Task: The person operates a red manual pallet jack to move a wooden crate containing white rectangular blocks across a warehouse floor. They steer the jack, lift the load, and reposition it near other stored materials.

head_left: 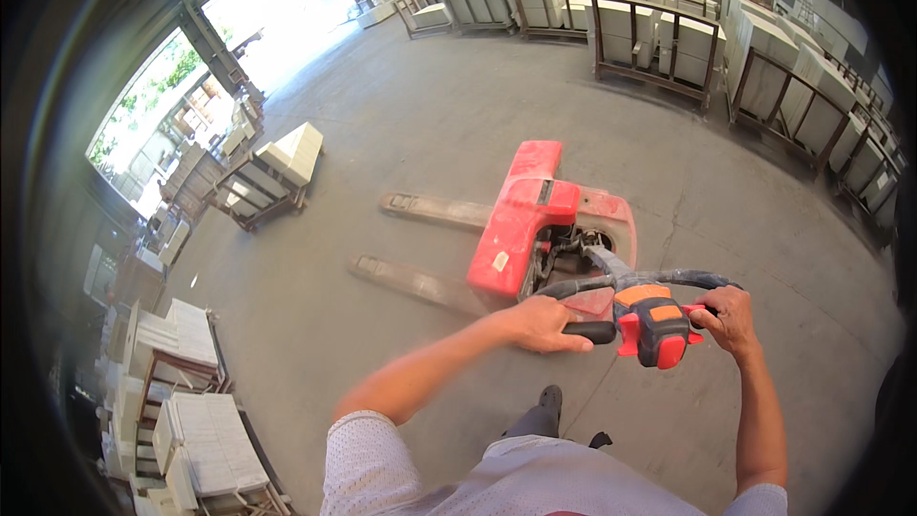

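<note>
A red electric pallet truck [516, 220] stands before me, its two worn forks [420, 279] pointing left, low over the floor with no load on them. Its control handle [659, 325] tilts toward me, with a dark head, orange and red buttons and red thumb levers. My left hand [543, 325] is closed round the left side of the handle, a black grip showing past the thumb. On the opposite side, my right hand [728, 318] closes on the right grip, thumb close to the red lever. The undersides of both hands' fingers are hidden.
Metal racks of pale slabs [659, 43] line the far side and right. A smaller slab rack [267, 177] stands left beyond the forks, and more slab stacks [210, 440] sit at lower left. Grey concrete floor [382, 115] runs toward a bright doorway [287, 14]. My shoe [550, 399] is below the handle.
</note>
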A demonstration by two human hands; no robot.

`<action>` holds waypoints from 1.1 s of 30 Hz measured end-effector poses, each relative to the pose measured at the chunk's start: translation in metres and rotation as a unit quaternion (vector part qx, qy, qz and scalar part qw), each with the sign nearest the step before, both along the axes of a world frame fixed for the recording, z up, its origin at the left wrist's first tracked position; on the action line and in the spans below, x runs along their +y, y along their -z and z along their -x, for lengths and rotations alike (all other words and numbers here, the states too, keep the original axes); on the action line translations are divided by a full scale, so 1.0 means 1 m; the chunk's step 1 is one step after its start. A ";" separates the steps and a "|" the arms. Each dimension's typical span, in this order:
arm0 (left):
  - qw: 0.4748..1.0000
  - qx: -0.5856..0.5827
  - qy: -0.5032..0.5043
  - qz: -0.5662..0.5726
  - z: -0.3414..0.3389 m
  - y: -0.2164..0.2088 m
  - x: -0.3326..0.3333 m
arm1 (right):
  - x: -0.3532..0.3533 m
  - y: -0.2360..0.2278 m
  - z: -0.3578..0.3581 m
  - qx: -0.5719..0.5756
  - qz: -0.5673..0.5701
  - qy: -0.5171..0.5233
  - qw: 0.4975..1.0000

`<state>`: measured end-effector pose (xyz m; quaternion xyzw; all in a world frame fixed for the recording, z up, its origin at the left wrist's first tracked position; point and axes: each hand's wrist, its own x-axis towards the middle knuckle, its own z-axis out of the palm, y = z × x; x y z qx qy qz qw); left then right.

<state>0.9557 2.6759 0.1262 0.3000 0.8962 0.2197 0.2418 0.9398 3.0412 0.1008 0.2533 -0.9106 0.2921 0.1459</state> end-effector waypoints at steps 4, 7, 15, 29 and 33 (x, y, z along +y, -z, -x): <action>0.999 0.003 -0.006 -0.046 0.065 0.010 0.033 | 0.025 0.004 0.092 0.015 0.019 -0.004 1.000; 0.991 0.070 -0.063 -0.090 0.099 0.012 0.049 | 0.037 0.000 0.159 -0.009 0.039 0.018 0.999; 0.977 0.057 -0.164 -0.120 0.196 -0.011 0.130 | 0.096 -0.017 0.326 0.001 0.057 -0.028 0.998; 0.957 -0.008 -0.270 -0.106 0.332 -0.046 0.189 | 0.112 -0.056 0.530 -0.031 0.052 -0.175 0.983; 0.951 -0.011 -0.297 -0.081 0.355 -0.048 0.196 | 0.107 -0.064 0.563 -0.022 0.044 -0.206 0.977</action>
